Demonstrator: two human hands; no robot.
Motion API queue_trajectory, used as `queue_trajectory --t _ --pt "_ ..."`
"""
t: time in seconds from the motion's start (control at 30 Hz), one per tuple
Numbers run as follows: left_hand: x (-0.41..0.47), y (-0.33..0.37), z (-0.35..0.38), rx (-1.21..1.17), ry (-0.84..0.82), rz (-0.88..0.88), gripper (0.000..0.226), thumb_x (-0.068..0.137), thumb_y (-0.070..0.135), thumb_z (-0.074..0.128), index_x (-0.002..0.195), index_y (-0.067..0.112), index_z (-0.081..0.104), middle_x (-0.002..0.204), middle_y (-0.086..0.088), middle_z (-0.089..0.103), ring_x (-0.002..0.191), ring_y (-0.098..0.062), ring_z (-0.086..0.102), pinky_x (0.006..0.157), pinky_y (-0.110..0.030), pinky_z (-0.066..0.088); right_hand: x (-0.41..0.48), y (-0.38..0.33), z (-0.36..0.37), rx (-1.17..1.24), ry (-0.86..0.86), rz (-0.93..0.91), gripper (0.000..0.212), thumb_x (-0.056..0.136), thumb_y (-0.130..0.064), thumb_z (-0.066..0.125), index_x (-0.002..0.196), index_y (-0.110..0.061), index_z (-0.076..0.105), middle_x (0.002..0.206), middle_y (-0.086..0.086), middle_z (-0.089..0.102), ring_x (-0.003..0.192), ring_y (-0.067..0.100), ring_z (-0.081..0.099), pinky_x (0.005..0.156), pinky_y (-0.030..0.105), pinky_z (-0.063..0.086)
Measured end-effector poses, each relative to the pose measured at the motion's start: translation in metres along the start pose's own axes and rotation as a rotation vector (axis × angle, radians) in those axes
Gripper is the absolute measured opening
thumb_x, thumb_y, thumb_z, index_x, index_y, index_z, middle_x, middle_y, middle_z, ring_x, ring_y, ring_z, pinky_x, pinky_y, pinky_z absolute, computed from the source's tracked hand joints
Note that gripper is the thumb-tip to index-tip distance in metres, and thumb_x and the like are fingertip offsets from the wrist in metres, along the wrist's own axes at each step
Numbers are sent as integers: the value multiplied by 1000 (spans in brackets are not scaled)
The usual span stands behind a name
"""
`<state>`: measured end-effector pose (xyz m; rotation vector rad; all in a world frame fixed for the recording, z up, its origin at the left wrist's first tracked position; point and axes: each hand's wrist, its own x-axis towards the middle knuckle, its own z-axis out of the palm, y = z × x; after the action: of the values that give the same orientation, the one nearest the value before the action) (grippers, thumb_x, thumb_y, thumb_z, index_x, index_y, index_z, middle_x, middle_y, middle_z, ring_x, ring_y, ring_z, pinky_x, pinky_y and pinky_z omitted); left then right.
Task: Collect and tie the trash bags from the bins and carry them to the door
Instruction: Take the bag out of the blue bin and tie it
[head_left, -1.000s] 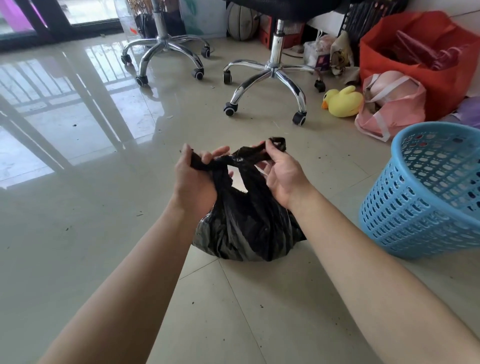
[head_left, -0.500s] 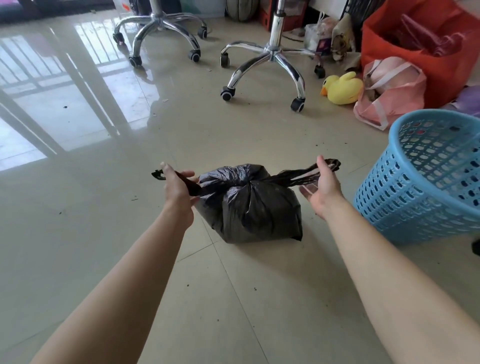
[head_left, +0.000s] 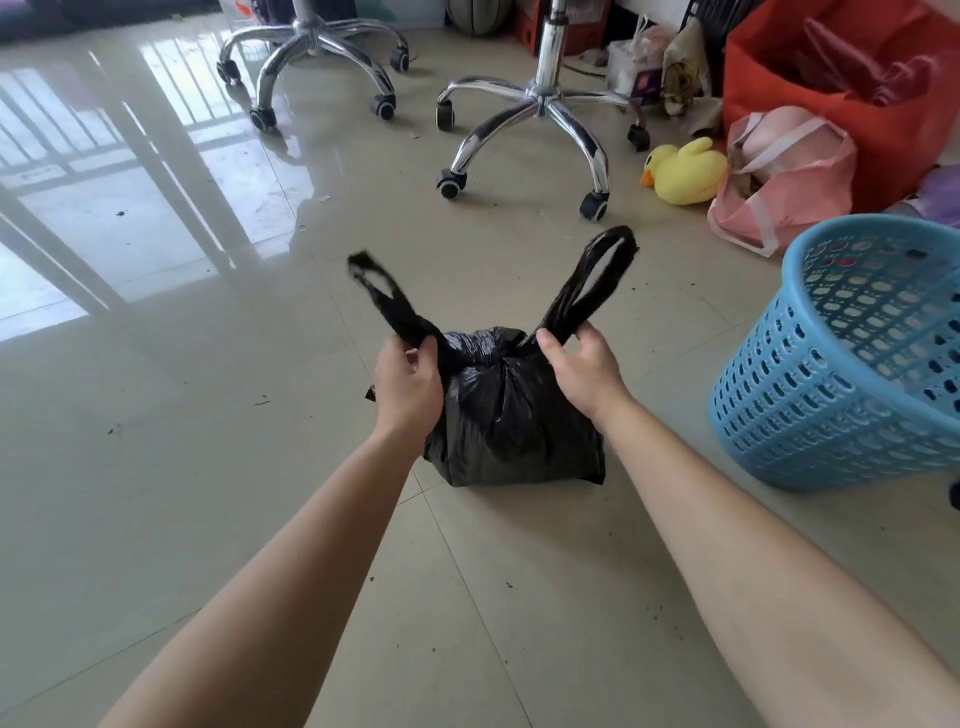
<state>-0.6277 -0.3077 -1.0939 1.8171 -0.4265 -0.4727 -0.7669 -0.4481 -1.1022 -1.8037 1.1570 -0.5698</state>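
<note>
A full black trash bag (head_left: 511, 421) sits on the tiled floor in front of me, its neck cinched in a single knot. Two handle loops stick up and outward from the knot. My left hand (head_left: 408, 387) grips the base of the left handle (head_left: 387, 301). My right hand (head_left: 584, 371) grips the base of the right handle (head_left: 592, 278). A blue perforated plastic bin (head_left: 841, 384) stands tilted just right of the bag, with no liner visible inside.
Two chrome office-chair bases (head_left: 311, 62) (head_left: 540, 119) stand on castors beyond the bag. A yellow plush duck (head_left: 685, 171), a pink bag (head_left: 779, 182) and a red fabric bag (head_left: 852, 93) crowd the far right. Glossy floor stretches to the left.
My hands pulled the two handles apart sideways, tightening the knot, then came back in close to it. The handles now point up and away from me instead of being stretched flat.
</note>
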Motion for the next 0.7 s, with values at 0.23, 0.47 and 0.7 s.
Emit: queue_trajectory --t 0.23,0.47,0.7 --pt "-4 34 19 -377 -23 15 22 106 27 36 99 12 51 84 -6 71 83 -19 69 80 -36 56 -2 -42 30 296 41 -56 20 98 -32 56 105 -14 48 79 -1 63 75 14 65 68 18 49" --pt "-10 0 15 -399 -37 -271 23 104 13 34 83 15 41 55 5 41 50 -12 42 58 -31 39 -2 4 15 209 79 239 30 104 -23 39 117 -11 63 79 -2 58 60 8 54 54 13 45" --pt "-10 -16 -2 3 -148 -76 29 100 42 45 104 14 49 86 0 57 84 -22 59 89 -44 49 -6 0 13 -306 -131 -6 32 104 -39 35 110 -15 57 87 3 67 83 25 62 73 35 46"
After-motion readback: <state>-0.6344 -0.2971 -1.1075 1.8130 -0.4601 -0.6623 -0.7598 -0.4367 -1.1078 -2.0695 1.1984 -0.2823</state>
